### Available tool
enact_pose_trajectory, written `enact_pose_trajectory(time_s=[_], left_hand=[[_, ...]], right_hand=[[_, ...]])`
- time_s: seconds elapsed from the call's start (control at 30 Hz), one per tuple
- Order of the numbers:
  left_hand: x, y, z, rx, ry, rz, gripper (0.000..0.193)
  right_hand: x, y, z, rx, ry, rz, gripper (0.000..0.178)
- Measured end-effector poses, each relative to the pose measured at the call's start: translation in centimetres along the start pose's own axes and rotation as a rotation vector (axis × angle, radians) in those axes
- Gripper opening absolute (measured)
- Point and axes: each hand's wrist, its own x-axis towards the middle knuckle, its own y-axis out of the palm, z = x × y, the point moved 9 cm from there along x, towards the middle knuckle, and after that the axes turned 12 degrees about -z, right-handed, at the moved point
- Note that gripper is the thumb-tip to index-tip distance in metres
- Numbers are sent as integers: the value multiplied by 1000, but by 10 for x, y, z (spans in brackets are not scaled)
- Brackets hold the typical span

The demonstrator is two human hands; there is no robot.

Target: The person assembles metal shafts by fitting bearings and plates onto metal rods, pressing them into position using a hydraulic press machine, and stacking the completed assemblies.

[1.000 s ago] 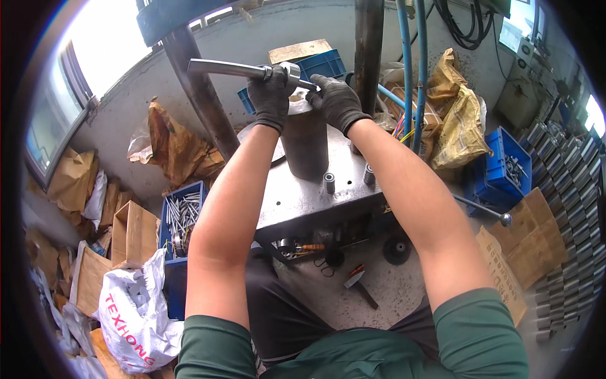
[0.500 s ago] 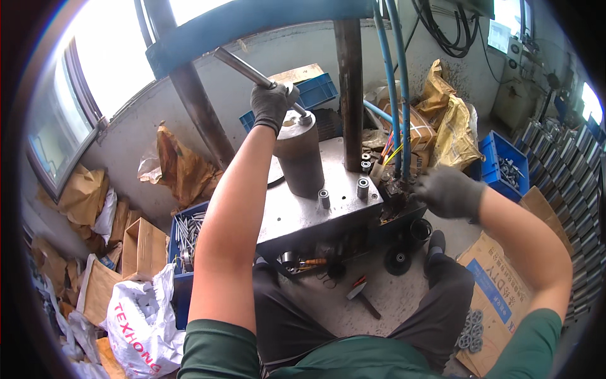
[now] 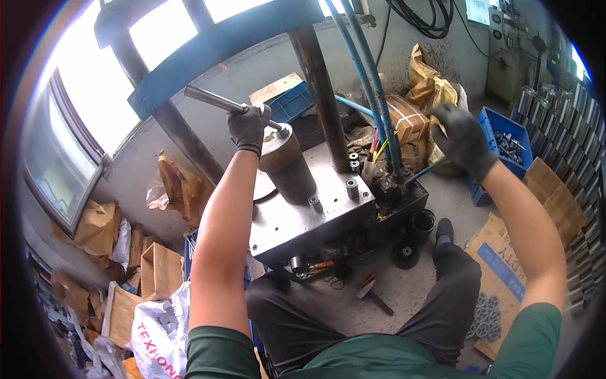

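My left hand [image 3: 246, 131], in a dark glove, is wrapped round a long metal rod [image 3: 209, 98] that slants up to the left. The rod's lower end meets a small metal fitting [image 3: 282, 131] on top of a thick steel cylinder [image 3: 288, 167]. That cylinder stands upright on the press's flat steel bed [image 3: 278, 228]. My right hand [image 3: 466, 144], also gloved and slightly blurred, is raised with its fingers loosely curled and apart. Just below its palm ends a thin lever [image 3: 426, 172]; whether they touch I cannot tell.
Small bearing-topped sleeves [image 3: 352, 188] stand on the bed. Blue hoses [image 3: 372, 82] rise beside the press column [image 3: 320, 95]. A blue crate [image 3: 507, 145] of metal parts is at right. A hammer-like tool [image 3: 374, 295] lies on the floor between my legs. Cardboard [image 3: 499, 268] lies right.
My right hand has risen from low beside the hoses to above the lever's end. The left hand stays on the rod over the cylinder. My view has shifted and tilted.
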Motion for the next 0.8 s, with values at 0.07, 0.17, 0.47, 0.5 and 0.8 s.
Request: enact_pose_trajectory(time_s=[0.07,0.17,0.47,0.5,0.8], left_hand=[[-5,4,-2,-4,-23,13,12],[-23,15,-14,-27,-64,-3,15],[-5,12,-20,130,51,28,12],[-18,21,-34,296,122,37,12],[5,31,-24,431,141,152,39]], right_hand=[[22,22,-19,12,51,-64,41],[46,48,-47,-114,204,-43,46],[58,91,-66,-157,371,272,37],[54,87,-69,-167,378,278,37],[57,76,-62,-113,348,122,23]])
